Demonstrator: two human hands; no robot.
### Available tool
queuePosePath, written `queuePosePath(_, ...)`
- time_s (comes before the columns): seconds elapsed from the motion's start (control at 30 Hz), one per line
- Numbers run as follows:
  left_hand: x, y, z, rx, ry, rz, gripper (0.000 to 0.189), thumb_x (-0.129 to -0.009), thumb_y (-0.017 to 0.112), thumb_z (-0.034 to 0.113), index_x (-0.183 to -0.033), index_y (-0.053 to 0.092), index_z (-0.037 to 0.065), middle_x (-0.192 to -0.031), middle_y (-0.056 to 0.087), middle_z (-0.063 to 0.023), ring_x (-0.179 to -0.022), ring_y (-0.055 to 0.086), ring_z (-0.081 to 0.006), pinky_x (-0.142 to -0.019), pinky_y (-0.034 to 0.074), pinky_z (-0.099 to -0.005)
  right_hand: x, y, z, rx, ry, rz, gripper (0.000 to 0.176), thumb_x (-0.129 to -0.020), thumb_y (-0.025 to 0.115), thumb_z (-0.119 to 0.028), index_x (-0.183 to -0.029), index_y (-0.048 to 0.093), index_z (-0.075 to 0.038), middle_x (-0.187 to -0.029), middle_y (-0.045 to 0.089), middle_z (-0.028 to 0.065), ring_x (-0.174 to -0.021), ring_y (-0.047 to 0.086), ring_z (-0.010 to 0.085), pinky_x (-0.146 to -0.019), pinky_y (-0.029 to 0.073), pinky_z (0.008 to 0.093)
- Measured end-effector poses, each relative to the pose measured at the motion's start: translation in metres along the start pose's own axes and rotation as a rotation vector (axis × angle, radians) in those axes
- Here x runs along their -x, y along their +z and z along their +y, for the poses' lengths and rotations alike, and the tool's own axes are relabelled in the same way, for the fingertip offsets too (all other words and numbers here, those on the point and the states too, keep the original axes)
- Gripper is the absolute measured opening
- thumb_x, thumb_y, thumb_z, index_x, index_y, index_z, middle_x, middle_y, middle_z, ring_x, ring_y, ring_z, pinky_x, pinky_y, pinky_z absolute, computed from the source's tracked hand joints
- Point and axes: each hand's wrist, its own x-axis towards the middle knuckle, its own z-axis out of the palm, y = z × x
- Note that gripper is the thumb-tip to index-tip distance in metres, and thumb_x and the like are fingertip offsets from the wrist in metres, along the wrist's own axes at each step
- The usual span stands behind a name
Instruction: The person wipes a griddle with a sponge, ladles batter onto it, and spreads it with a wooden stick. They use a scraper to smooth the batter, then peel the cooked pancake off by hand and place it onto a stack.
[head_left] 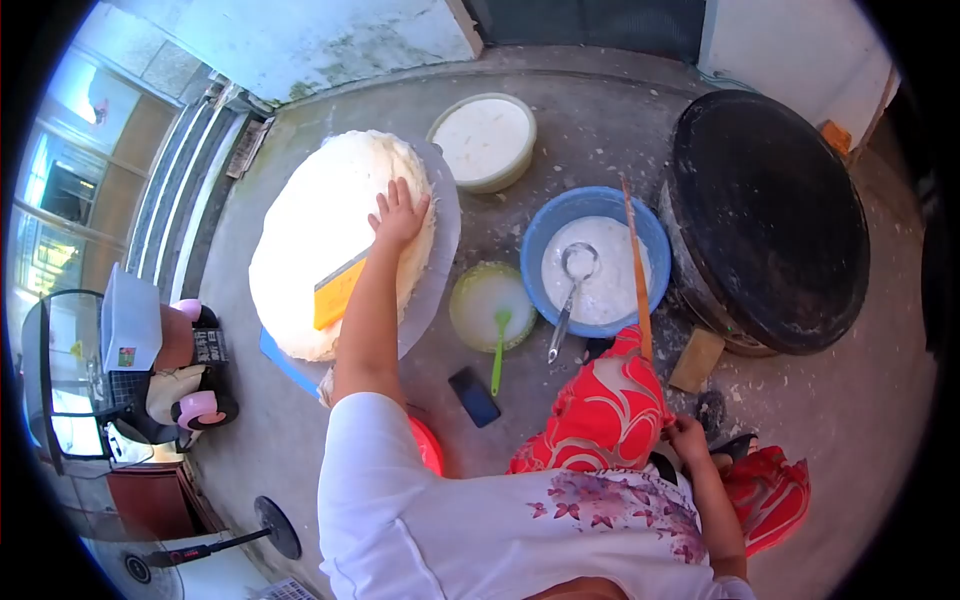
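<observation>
My left hand (397,214) lies flat with fingers spread on a tall pile of large, pale, thin round flatbreads (318,225). Below that hand, an orange scraper (338,297) rests on the pile, partly behind my forearm. My right hand (687,440) is at my knee, its fingers bent together at the cloth of my red patterned trousers (605,415). In front of my knees stands a blue basin (532,240) of white batter, with a metal ladle (568,305) in it. A long thin wooden stick (637,265) leans across the basin's right side.
A large black round griddle (770,220) stands at the right, a wooden block (697,360) by its base. A pale tub (530,150) of white batter is at the back. A yellowish bowl (458,318) holds a green spoon (498,355); a phone (474,397) lies nearby on the floor.
</observation>
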Motion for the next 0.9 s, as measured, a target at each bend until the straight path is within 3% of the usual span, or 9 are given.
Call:
queuePosePath(0.17,-0.002,-0.032,0.007,-0.147,-0.042,-0.052,0.069,-0.085,0.024,0.059,-0.139,0.013,0.018,-0.146,0.007,-0.0047,-0.132,0.013,-0.0328,-0.099,0.014,-0.0604,-0.017,0.008,-0.03,0.187,-0.135,0.003,0.02,-0.083,0.057,-0.018,-0.093,0.063,-0.001,-0.079,0.064,0.0095,-0.073,0.061,0.0165,-0.065,0.047,0.0285)
queuePosePath(0.23,0.01,-0.028,0.018,-0.155,0.034,0.219,0.066,-0.086,0.031,0.054,-0.137,0.022,0.013,-0.144,0.014,-0.0113,-0.13,0.017,-0.035,-0.097,0.019,-0.0601,-0.031,0.003,-0.041,0.22,-0.136,0.04,0.026,-0.081,0.06,-0.021,-0.097,0.061,-0.001,-0.088,0.063,0.0122,-0.082,0.06,0.0194,-0.073,0.047,0.0297)
queuePosePath(0.33,0.052,-0.023,0.037,0.077,0.501,0.63,0.048,-0.083,0.053,0.029,-0.123,0.042,0.007,-0.13,0.038,-0.018,-0.122,0.033,-0.0371,-0.097,0.029,-0.0489,-0.078,0.014,-0.039,0.21,-0.121,0.031,0.053,-0.076,0.062,-0.028,-0.12,0.046,-0.003,-0.107,0.058,0.0177,-0.095,0.058,0.0261,-0.077,0.047,0.033)
queuePosePath(0.4,0.106,-0.017,0.066,0.243,0.681,0.574,0.04,-0.078,0.058,0.014,-0.116,0.049,0.006,-0.126,0.043,-0.018,-0.118,0.038,-0.0372,-0.097,0.032,-0.0449,-0.119,0.033,-0.034,0.344,-0.262,0.156,0.07,-0.074,0.066,-0.032,-0.128,0.034,-0.001,-0.121,0.047,0.0208,-0.108,0.05,0.0285,-0.084,0.044,0.0339)
queuePosePath(0.5,0.18,0.016,0.093,0.394,0.772,0.384,0.038,-0.075,0.06,0.006,-0.112,0.052,0.005,-0.124,0.045,-0.0165,-0.117,0.04,-0.0347,-0.097,0.034,-0.0406,-0.127,0.046,-0.077,0.165,-0.135,0.156,0.075,-0.073,0.067,-0.034,-0.128,0.032,0.002,-0.126,0.041,0.0219,-0.114,0.044,0.0292,-0.089,0.042,0.0344)
queuePosePath(0.7,0.251,0.123,0.071,0.585,0.44,0.049,0.03,-0.075,0.06,0.01,-0.104,0.058,0.003,-0.118,0.049,-0.0163,-0.108,0.047,-0.0339,-0.091,0.038,-0.0382,-0.143,0.042,-0.102,-0.42,0.047,-0.115,0.029,-0.083,0.055,-0.023,-0.103,0.05,-0.002,-0.086,0.062,0.012,-0.079,0.06,0.0239,-0.067,0.048,0.0324)
queuePosePath(0.77,0.262,0.143,0.056,0.613,0.38,0.004,0.029,-0.076,0.059,0.011,-0.104,0.058,0.003,-0.116,0.051,-0.0164,-0.106,0.049,-0.0336,-0.09,0.039,-0.0372,-0.121,0.028,-0.118,-0.153,-0.21,0.11,0.014,-0.086,0.048,-0.016,-0.09,0.05,-0.004,-0.067,0.059,0.0047,-0.062,0.058,0.0184,-0.057,0.045,0.0314)
queuePosePath(0.87,0.268,0.161,0.04,0.649,0.308,-0.058,0.028,-0.075,0.059,0.011,-0.102,0.059,0.003,-0.113,0.053,-0.0172,-0.104,0.05,-0.0341,-0.089,0.04,-0.0368,-0.091,-0.014,-0.122,-0.145,-0.602,0.359,0.019,-0.086,0.044,-0.007,-0.105,0.049,-0.005,-0.074,0.06,0.0078,-0.065,0.057,0.0172,-0.06,0.045,0.0308)
queuePosePath(0.9,0.268,0.163,0.036,0.622,0.289,-0.058,0.028,-0.075,0.059,0.011,-0.102,0.059,0.003,-0.113,0.053,-0.0176,-0.103,0.05,-0.0344,-0.089,0.04,-0.0369,-0.063,-0.035,-0.138,-0.078,-0.54,0.494,0.032,-0.086,0.043,-0.004,-0.117,0.045,-0.008,-0.092,0.061,0.0116,-0.067,0.055,0.0165,-0.064,0.046,0.0302)
